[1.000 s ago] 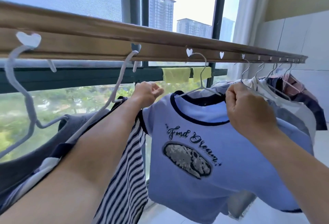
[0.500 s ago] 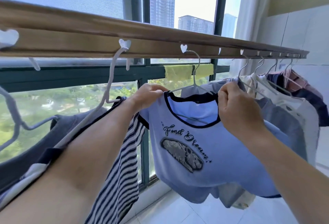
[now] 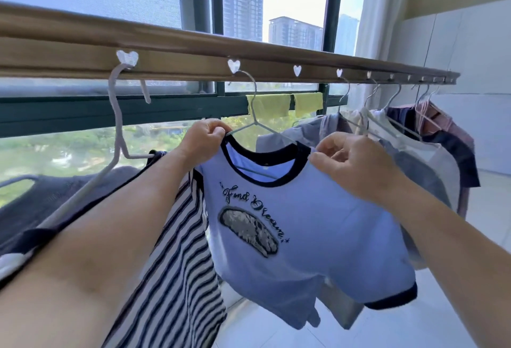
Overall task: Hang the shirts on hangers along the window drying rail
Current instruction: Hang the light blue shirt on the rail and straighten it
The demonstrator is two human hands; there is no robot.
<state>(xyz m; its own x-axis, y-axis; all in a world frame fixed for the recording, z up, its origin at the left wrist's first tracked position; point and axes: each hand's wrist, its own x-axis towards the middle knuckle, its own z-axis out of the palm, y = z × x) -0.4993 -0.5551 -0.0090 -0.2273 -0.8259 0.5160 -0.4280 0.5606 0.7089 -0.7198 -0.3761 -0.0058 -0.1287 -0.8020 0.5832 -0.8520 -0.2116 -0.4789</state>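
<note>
A light blue T-shirt (image 3: 318, 237) with a dark collar and a printed front hangs on a thin wire hanger (image 3: 254, 104), hooked in a heart-shaped hole of the wooden drying rail (image 3: 193, 54). My left hand (image 3: 204, 143) pinches the shirt's left shoulder by the collar. At the right shoulder, my right hand (image 3: 356, 165) pinches the fabric beside the collar. A striped shirt (image 3: 177, 264) hangs on a white hanger (image 3: 116, 132) to the left, under my left forearm.
Several more garments on hangers (image 3: 401, 137) crowd the rail's right end near the tiled wall (image 3: 470, 71). A dark garment (image 3: 55, 198) hangs at the far left. Two yellow cloths (image 3: 284, 104) drape over the window frame. White floor tiles (image 3: 414, 325) lie below.
Both hands shifted along the blue shirt's shoulders toward the collar, and the shirt now sits straighter on its hanger. The view has turned slightly left and upward.
</note>
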